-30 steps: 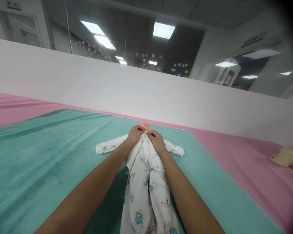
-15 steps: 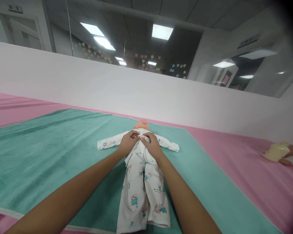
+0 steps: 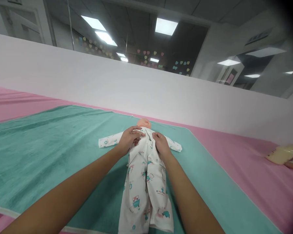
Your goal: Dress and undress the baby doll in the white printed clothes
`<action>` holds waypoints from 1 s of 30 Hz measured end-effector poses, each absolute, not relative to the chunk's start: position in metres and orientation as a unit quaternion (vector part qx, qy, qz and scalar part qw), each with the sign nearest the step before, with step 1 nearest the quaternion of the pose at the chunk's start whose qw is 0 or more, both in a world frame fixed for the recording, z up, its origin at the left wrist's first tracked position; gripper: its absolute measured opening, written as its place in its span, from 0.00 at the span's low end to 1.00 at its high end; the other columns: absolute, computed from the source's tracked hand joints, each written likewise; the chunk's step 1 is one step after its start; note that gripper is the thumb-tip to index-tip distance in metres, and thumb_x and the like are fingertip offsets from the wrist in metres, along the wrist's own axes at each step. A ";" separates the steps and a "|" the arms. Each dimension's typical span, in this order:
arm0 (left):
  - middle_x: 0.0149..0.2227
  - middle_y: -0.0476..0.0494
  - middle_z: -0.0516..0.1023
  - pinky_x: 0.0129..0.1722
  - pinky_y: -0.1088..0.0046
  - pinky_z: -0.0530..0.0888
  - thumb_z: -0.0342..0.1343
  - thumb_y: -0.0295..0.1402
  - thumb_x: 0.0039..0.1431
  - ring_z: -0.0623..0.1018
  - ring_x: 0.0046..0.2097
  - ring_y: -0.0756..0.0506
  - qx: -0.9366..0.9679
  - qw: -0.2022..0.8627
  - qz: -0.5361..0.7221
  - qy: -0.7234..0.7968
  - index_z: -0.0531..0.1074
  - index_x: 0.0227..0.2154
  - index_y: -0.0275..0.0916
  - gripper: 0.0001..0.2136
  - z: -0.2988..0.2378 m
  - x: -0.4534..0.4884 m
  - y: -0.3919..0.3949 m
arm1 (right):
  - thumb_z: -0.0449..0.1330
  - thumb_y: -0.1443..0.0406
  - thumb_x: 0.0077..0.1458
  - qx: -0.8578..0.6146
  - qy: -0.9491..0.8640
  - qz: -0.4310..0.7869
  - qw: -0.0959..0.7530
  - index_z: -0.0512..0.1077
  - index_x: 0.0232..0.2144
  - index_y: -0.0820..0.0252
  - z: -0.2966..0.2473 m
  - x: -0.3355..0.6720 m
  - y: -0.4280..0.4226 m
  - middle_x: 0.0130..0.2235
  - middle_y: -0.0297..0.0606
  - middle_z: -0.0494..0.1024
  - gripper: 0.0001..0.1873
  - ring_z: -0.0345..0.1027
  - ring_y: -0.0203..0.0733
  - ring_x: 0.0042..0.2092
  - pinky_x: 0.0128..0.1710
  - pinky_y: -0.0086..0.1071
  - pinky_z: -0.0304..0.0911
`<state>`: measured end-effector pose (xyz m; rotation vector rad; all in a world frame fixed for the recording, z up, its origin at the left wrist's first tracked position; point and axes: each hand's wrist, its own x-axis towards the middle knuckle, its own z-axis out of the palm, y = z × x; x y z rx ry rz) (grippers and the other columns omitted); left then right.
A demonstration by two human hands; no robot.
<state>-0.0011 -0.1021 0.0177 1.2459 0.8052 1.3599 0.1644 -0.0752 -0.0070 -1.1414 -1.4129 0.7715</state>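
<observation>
Resting half-open on the chest of the doll (image 3: pixel 144 123) in its sleepsuit (image 3: pixel 146 191), the left hand (image 3: pixel 129 139) and right hand (image 3: pixel 161 146), equally near and without a clear grip, flank its long axis, which runs straight ahead, head end farthest.

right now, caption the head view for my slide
Left hand and right hand on the white printed sleepsuit of a baby doll lying on a teal towel

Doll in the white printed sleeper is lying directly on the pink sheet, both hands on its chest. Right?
Not quite: the baby doll in the white printed sleeper lies on a teal towel, which itself lies on the pink sheet; the head view shows this. The left hand and right hand are on its chest, as you said.
</observation>
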 end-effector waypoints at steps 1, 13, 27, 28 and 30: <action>0.33 0.43 0.77 0.19 0.79 0.60 0.60 0.35 0.43 0.63 0.20 0.56 0.519 0.544 0.571 0.329 0.66 0.39 0.38 0.18 0.018 0.000 -0.103 | 0.54 0.51 0.47 -0.474 -0.578 0.359 0.558 0.67 0.25 0.58 -0.006 0.165 -0.075 0.25 0.33 0.70 0.16 0.61 0.40 0.29 0.30 0.32 0.58; 0.30 0.48 0.73 0.29 0.75 0.66 0.55 0.34 0.47 0.70 0.30 0.49 0.616 0.326 0.545 0.467 0.73 0.34 0.41 0.10 0.009 0.008 -0.099 | 0.59 0.53 0.44 -0.400 -0.591 0.452 0.535 0.67 0.30 0.58 -0.007 0.171 -0.077 0.27 0.32 0.70 0.16 0.62 0.36 0.29 0.29 0.29 0.58; 0.25 0.47 0.74 0.23 0.76 0.62 0.60 0.36 0.42 0.71 0.27 0.46 0.722 0.291 0.383 0.497 0.74 0.23 0.39 0.06 0.029 0.011 -0.067 | 0.56 0.60 0.44 -0.463 -0.643 0.353 0.497 0.70 0.28 0.58 -0.012 0.169 -0.067 0.25 0.31 0.69 0.08 0.59 0.35 0.26 0.25 0.28 0.53; 0.24 0.47 0.74 0.22 0.76 0.61 0.61 0.35 0.40 0.70 0.26 0.46 0.727 0.298 0.369 0.497 0.74 0.22 0.39 0.06 0.033 0.010 -0.064 | 0.56 0.60 0.44 -0.458 -0.629 0.370 0.508 0.70 0.27 0.57 -0.013 0.169 -0.067 0.24 0.31 0.69 0.08 0.59 0.35 0.26 0.25 0.28 0.53; 0.24 0.47 0.74 0.22 0.76 0.61 0.62 0.33 0.37 0.71 0.26 0.46 0.738 0.301 0.354 0.489 0.73 0.21 0.39 0.05 0.037 0.010 -0.061 | 0.57 0.58 0.44 -0.432 -0.591 0.424 0.533 0.69 0.27 0.58 -0.013 0.168 -0.068 0.24 0.30 0.69 0.09 0.59 0.35 0.25 0.25 0.28 0.54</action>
